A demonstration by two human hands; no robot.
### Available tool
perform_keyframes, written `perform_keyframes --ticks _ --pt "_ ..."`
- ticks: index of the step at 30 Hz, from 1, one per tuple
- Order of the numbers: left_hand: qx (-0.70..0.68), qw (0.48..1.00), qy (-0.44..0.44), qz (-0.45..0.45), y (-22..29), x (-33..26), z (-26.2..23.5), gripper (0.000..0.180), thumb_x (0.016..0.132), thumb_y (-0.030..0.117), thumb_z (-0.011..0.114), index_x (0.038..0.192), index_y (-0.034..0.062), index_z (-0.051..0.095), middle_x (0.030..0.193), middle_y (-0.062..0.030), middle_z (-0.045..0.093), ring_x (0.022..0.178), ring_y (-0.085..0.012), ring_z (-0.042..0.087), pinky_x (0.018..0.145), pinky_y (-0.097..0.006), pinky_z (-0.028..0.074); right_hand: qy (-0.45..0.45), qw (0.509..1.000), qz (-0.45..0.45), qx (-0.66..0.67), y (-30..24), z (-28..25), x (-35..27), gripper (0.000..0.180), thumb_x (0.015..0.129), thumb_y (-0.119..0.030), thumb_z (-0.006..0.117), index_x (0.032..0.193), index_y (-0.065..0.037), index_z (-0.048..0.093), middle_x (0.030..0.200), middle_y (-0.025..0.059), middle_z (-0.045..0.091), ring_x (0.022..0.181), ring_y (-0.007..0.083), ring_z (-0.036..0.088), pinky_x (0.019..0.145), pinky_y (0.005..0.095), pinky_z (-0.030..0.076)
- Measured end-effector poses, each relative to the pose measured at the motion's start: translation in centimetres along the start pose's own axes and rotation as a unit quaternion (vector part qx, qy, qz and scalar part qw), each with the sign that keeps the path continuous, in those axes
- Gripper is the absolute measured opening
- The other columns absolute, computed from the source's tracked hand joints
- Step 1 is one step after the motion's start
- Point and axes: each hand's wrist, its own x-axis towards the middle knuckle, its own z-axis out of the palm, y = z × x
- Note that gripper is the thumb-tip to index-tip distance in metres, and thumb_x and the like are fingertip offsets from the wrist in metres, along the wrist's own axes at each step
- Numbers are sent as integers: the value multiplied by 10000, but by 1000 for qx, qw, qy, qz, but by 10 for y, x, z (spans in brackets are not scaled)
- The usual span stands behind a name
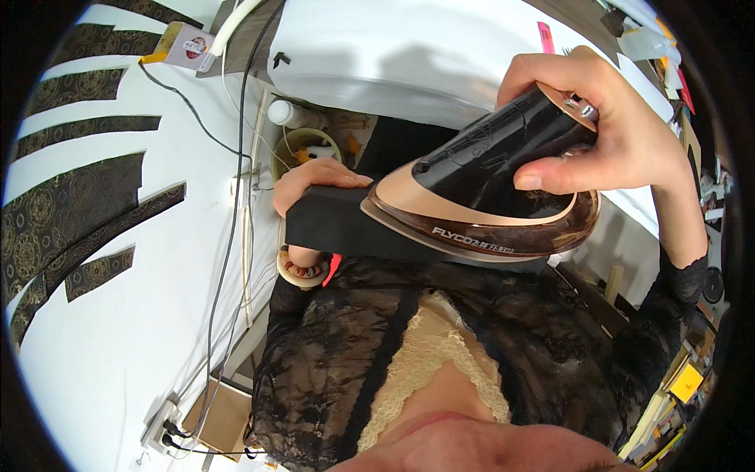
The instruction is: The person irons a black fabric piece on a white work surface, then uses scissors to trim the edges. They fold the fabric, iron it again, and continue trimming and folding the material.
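An electric iron [480, 189], black and copper with a dark glossy lower body, is gripped in my right hand [621, 130]. Fingers and thumb wrap its handle. The iron lies on a long black piece that looks like cloth [338, 228], with its pointed end to the left. At the left end of the cloth, my left hand [318, 179] is closed over the far edge, near the iron's tip. Part of that hand is covered by the cloth, so its thumb cannot be made out. A beaded bracelet and a pale bangle [303, 271] circle the left wrist.
Beyond my left hand stand a round bin [340, 149] and a white bottle [289, 115]. Black cables [238, 169] run down the left to a power strip [163, 421]. Patterned dark strips [94, 189] lie on the white surface at left. Papers and books crowd the right [664, 405].
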Motion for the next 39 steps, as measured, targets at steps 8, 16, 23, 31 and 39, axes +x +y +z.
perform_keyframes --ticks 8,16,23,31,39 --pt "137 990 29 3 5 6 3 286 638 168 760 807 -21 628 753 -121 646 634 -252 638 604 -316 495 14 999 -30 -42 -9 -4 29 384 759 -243 837 967 -22 600 731 23 591 627 108 545 603 248 457" --pt "142 989 45 4 4 12 6 303 676 184 759 861 -21 633 791 -126 657 676 -247 646 639 -321 500 -46 998 32 -18 -18 -17 55 351 833 -295 787 871 -34 556 597 -7 457 536 106 460 526 261 356" --pt "139 989 41 4 -1 13 8 320 710 198 758 908 -21 638 824 -130 666 713 -243 653 670 -326 504 14 1000 13 -21 -8 -2 34 336 782 -239 816 931 -42 589 665 -12 566 613 60 530 593 224 449" --pt "135 990 48 -3 -1 15 14 339 748 215 757 962 -21 644 862 -135 676 755 -238 661 705 -331 510 75 992 -45 -90 -8 2 38 349 794 -288 811 902 -46 582 633 -31 521 579 58 485 543 234 392" --pt "124 990 63 -35 6 9 19 358 786 231 756 1017 -21 649 899 -140 687 798 -234 669 740 -336 515 0 1000 8 8 -24 -15 43 549 863 -367 761 620 -68 371 544 -16 315 508 114 290 488 315 245"
